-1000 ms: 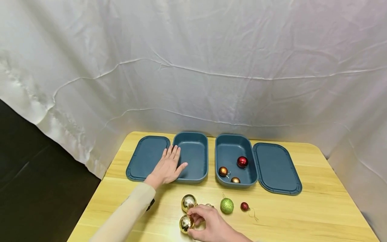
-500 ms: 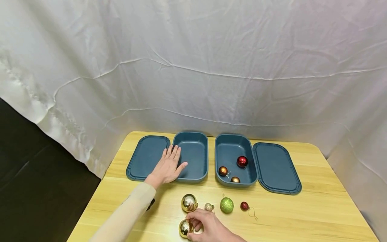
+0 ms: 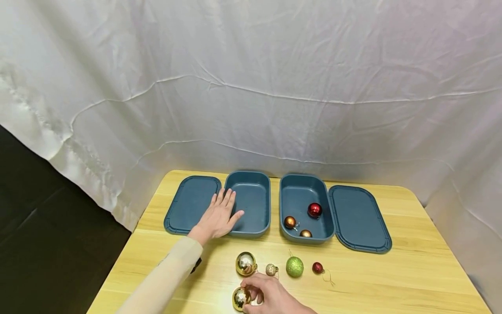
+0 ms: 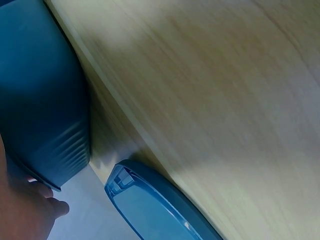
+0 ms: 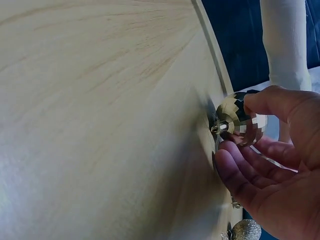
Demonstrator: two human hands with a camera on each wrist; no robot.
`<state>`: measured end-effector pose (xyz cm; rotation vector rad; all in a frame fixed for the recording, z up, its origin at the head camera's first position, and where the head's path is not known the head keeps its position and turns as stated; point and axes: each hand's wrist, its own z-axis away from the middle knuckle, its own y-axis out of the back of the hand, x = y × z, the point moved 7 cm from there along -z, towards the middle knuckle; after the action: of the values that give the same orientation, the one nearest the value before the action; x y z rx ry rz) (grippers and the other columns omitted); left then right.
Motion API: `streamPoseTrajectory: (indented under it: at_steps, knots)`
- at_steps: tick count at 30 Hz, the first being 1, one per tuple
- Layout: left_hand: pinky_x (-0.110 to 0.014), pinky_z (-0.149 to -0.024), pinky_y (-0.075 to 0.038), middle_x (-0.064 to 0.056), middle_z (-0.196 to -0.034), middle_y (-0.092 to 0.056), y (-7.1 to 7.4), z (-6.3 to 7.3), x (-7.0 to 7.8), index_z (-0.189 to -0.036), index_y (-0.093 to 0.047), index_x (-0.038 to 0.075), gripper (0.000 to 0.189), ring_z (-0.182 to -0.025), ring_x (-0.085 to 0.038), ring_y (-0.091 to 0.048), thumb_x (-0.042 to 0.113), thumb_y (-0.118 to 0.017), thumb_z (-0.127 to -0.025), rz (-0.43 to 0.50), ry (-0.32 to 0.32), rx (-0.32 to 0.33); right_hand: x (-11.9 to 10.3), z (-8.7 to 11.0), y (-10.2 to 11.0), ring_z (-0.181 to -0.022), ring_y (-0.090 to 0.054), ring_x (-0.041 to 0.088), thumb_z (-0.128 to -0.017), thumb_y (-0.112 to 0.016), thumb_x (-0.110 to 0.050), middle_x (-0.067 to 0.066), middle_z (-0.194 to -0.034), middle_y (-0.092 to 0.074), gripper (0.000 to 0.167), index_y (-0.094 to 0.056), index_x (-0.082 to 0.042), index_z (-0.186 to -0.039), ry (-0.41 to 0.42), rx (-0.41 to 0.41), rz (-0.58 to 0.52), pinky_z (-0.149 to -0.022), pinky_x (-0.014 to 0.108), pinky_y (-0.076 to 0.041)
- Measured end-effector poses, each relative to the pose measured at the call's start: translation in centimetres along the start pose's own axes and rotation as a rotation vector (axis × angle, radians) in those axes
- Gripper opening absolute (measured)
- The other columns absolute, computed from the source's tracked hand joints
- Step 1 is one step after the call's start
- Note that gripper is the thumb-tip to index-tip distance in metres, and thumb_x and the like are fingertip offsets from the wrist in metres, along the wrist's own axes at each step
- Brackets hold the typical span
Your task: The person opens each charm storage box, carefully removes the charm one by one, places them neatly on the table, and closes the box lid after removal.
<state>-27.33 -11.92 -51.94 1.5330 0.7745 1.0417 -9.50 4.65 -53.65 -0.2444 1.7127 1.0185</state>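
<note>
In the head view my left hand [image 3: 217, 216] lies with straight fingers across the left wall of the left blue box [image 3: 255, 205]. The left wrist view shows its fingertips right at the rim. My right hand [image 3: 272, 295] holds a faceted gold Christmas ball [image 3: 240, 298] near the table's front. Seen from the right wrist, the thumb is on one side of this ball [image 5: 235, 117] and the fingers are on the other, its metal cap towards the wood. A shiny gold ball [image 3: 245, 264] and a small glittery champagne ball [image 3: 271, 269] lie just beyond.
Right of these are a green glitter ball [image 3: 294, 267] and a small red ball [image 3: 317, 267] with a string loop. The right blue box [image 3: 284, 196] contains a red ball [image 3: 314, 210] and two copper ones. Flat lids [image 3: 192, 205] flank the boxes; a white curtain [image 3: 251, 122] hangs behind.
My right hand has moved slightly towards the table's front with the faceted gold ball, uncovering the small champagne ball. The left hand has stayed in place.
</note>
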Motion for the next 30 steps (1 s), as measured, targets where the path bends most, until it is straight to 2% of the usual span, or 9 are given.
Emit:
streamPoseTrajectory:
  at_steps: [4, 9, 16, 23, 30]
  knots:
    - [-0.06, -0.132, -0.015, -0.023, -0.175, -0.02, -0.07, 0.0, -0.01, -0.168, -0.017, 0.001, 0.082, -0.164, -0.044, -0.011, 0.06, -0.026, -0.112, 0.002, 0.003, -0.007, 0.24, -0.04, -0.03, -0.081, -0.057, -0.007, -0.095, -0.079, -0.021, -0.007, -0.097, -0.065, 0.033, -0.07, -0.008, -0.125, -0.006, -0.009, -0.035, -0.067, 0.015, -0.055]
    - [-0.06, -0.132, -0.016, -0.022, -0.174, -0.02, -0.01, -0.02, 0.0, -0.168, -0.02, 0.0, 0.082, -0.164, -0.044, -0.01, 0.06, -0.027, -0.112, 0.003, 0.002, -0.002, 0.48, -0.07, -0.08, -0.083, -0.058, -0.008, -0.098, -0.076, -0.026, -0.007, -0.098, -0.065, 0.034, -0.069, -0.008, -0.126, 0.027, -0.02, -0.027, -0.067, 0.014, -0.054]
    - [-0.059, -0.132, -0.015, -0.022, -0.175, -0.02, 0.08, 0.03, 0.05, -0.168, -0.019, 0.0, 0.082, -0.164, -0.044, -0.011, 0.06, -0.027, -0.112, 0.006, 0.005, -0.006, 0.42, -0.07, -0.07, -0.083, -0.057, -0.007, -0.096, -0.079, -0.022, -0.008, -0.098, -0.065, 0.033, -0.07, -0.01, -0.125, -0.027, -0.018, -0.048, -0.068, 0.015, -0.054]
    - [-0.059, -0.132, -0.015, -0.022, -0.175, -0.019, 0.02, 0.04, -0.01, -0.168, -0.019, 0.001, 0.082, -0.164, -0.044, -0.012, 0.061, -0.026, -0.112, -0.001, 0.009, -0.011, 0.55, 0.03, -0.03, -0.083, -0.058, -0.007, -0.097, -0.078, -0.027, -0.007, -0.098, -0.066, 0.038, -0.07, -0.006, -0.128, -0.015, -0.023, -0.045, -0.069, 0.015, -0.054]
    - [-0.059, -0.132, -0.015, -0.022, -0.175, -0.02, -0.03, 0.02, -0.04, -0.168, -0.019, 0.002, 0.082, -0.164, -0.044, -0.011, 0.061, -0.026, -0.112, 0.003, 0.009, -0.009, 0.83, -0.05, 0.36, -0.083, -0.058, -0.005, -0.095, -0.08, -0.025, -0.012, -0.097, -0.065, 0.044, -0.069, -0.003, -0.131, -0.094, -0.015, -0.103, -0.07, 0.017, -0.054]
